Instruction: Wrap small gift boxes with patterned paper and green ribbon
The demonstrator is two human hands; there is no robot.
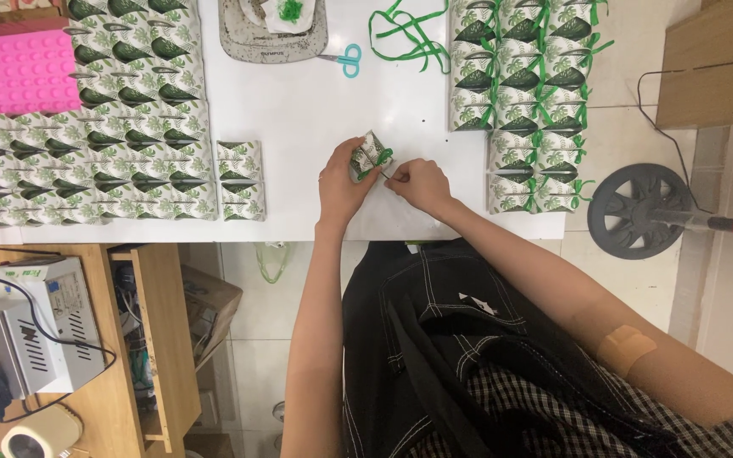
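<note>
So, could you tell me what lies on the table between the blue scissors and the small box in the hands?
In the head view, only bare white table separates scissors from box.

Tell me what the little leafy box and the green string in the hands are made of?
The little box held by the left hand looks like thin printed card, matte, with sharp folded edges. The green string that the right hand pinches looks like flat ribbon, probably satin or plastic; the loose ribbon higher up the white table curls in flat loops.
</note>
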